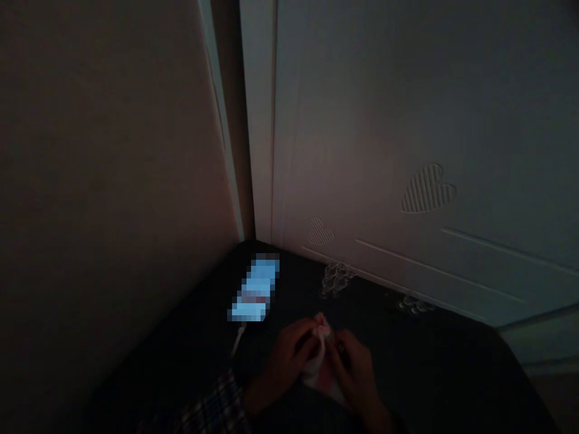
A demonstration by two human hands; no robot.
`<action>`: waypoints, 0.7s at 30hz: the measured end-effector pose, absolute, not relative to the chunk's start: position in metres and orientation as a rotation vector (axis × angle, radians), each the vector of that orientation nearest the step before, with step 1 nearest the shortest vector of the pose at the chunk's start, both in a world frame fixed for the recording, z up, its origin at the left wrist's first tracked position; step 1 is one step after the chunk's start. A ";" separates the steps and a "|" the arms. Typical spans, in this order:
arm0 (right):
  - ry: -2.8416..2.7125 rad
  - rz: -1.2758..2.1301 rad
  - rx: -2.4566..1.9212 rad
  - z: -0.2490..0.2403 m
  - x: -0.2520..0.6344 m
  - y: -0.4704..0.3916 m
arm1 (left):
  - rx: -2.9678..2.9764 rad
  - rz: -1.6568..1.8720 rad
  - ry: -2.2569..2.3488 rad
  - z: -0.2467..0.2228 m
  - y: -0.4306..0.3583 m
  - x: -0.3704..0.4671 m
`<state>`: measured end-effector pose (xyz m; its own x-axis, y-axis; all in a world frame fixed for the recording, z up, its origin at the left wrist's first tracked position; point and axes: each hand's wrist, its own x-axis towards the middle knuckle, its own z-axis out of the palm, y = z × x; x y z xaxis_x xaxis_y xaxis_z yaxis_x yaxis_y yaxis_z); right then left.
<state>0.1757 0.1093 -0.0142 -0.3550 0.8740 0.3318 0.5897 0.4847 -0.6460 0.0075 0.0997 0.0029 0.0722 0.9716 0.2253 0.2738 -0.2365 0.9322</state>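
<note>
Low in the view, both my hands are closed on a pinkish-white cloth (322, 377). My left hand (289, 349), below a plaid sleeve, pinches its upper part from the left. From the right, my right hand (357, 367) grips the same piece, fingers curled. The cloth bunches up between the fingertips and hangs loosely below them. Dim light hides its exact shape. Beyond my left hand, a lit phone (256, 289) lies on the dark surface with a white cable (237, 339) at its near end.
The dark surface (429, 367) meets a wall (113, 150) on the left and a white panel (362, 120) with raised hearts at the back. A clear bead-like cluster (337, 278) lies near the panel, and small round clear pieces (412, 304) sit farther right.
</note>
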 end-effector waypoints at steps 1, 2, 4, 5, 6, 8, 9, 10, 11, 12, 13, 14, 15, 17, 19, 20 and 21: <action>-2.044 0.575 -1.201 -0.013 0.175 0.111 | 1.615 1.212 1.264 0.003 0.101 0.008; -2.012 0.590 -1.203 -0.012 0.174 0.112 | 1.609 1.211 1.255 0.003 0.102 0.009; -1.923 0.610 -1.210 -0.010 0.174 0.115 | 1.581 1.207 1.229 0.002 0.104 0.010; -1.894 0.615 -1.208 -0.009 0.174 0.117 | 1.565 1.199 1.212 0.001 0.105 0.010; -1.869 0.606 -1.194 -0.008 0.174 0.118 | 1.554 1.194 1.195 0.000 0.106 0.010; -1.840 0.581 -1.164 -0.007 0.174 0.120 | 1.542 1.195 1.183 -0.001 0.108 0.009; -1.838 0.577 -1.153 -0.007 0.174 0.121 | 1.540 1.200 1.182 -0.002 0.109 0.008; -1.838 0.567 -1.144 -0.006 0.174 0.121 | 1.536 1.213 1.176 -0.003 0.110 0.008; -1.843 0.556 -1.138 -0.006 0.174 0.121 | 1.536 1.214 1.170 -0.003 0.112 0.007; -1.855 0.548 -1.122 -0.005 0.174 0.120 | 1.540 1.209 1.164 -0.004 0.114 0.007; -1.873 0.549 -1.112 -0.004 0.175 0.120 | 1.530 1.227 1.172 -0.005 0.116 0.006; -1.881 0.543 -1.106 -0.002 0.175 0.119 | 1.519 1.232 1.179 -0.006 0.118 0.005; -1.897 0.546 -1.099 -0.001 0.176 0.118 | 1.514 1.220 1.182 -0.006 0.120 0.005; -1.947 0.562 -1.072 0.001 0.177 0.115 | 1.487 1.227 1.171 -0.007 0.123 0.004; -1.982 0.577 -1.050 0.003 0.178 0.113 | 1.470 1.232 1.157 -0.008 0.125 0.004; -1.997 0.582 -1.045 0.003 0.178 0.112 | 1.458 1.234 1.158 -0.008 0.126 0.004; -2.008 0.584 -1.045 0.003 0.179 0.112 | 1.444 1.227 1.160 -0.007 0.127 0.003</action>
